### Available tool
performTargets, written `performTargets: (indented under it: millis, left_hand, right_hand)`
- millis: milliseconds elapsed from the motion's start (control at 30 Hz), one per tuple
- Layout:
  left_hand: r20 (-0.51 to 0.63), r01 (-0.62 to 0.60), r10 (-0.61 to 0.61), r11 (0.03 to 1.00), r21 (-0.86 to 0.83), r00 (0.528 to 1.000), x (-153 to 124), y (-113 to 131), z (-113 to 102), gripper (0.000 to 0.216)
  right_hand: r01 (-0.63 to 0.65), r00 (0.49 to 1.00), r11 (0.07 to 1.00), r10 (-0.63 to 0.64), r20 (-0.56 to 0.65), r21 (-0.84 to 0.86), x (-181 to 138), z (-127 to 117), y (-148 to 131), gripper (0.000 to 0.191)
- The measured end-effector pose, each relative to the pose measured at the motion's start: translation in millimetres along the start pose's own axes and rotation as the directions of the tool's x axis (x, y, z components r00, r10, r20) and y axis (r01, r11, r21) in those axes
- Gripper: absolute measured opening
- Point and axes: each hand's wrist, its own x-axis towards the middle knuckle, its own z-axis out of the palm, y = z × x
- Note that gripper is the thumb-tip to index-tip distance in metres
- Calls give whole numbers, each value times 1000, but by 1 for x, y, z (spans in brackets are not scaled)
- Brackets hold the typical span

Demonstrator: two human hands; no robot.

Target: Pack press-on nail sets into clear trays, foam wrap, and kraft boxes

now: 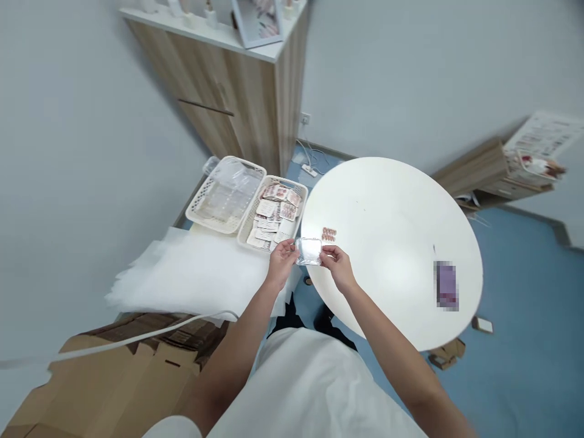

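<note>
My left hand (281, 260) and my right hand (335, 263) together hold a small clear plastic case (309, 251) by its two sides, just over the left edge of the round white table (392, 243). Both hands pinch it with closed fingers. A small set of reddish press-on nails (328, 233) lies on the table just beyond the case. To the left, a white basket (296, 194) holds several cards of nails, and a second white basket (214, 219) beside it holds clear plastic cases.
White foam sheets (191, 274) lie under and in front of the baskets. Flattened cardboard boxes (118, 371) sit at lower left. A blurred purple object (446, 285) rests on the table's right. A wooden cabinet (237, 97) stands behind; a low shelf (497, 170) at right.
</note>
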Motion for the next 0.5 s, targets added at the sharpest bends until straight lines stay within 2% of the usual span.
performTargets:
  millis: [100,200,367,433,500]
  left_hand:
    - [164,25,-33,998,56,986,-15,-14,41,45]
    - [305,11,-59,987,158,951,-30,-29,82,47]
    - [554,-191,-30,922,337,832,-59,-49,137,63]
    - [620,-295,-23,865,405,784,-68,-57,156,72]
    - [653,-359,-29,817,452,757,-76,-65,175,79]
  right_hand:
    - [-8,995,999,12,-101,46,-26,-49,6,34]
    - [-15,985,995,31,-168,97,-50,-97,12,38]
    - [19,973,988,17,-232,150,-84,-172,20,37]
    - [28,972,989,8,-235,148,-95,-199,23,34]
    - [32,975,991,-1,-224,134,-103,-223,28,31]
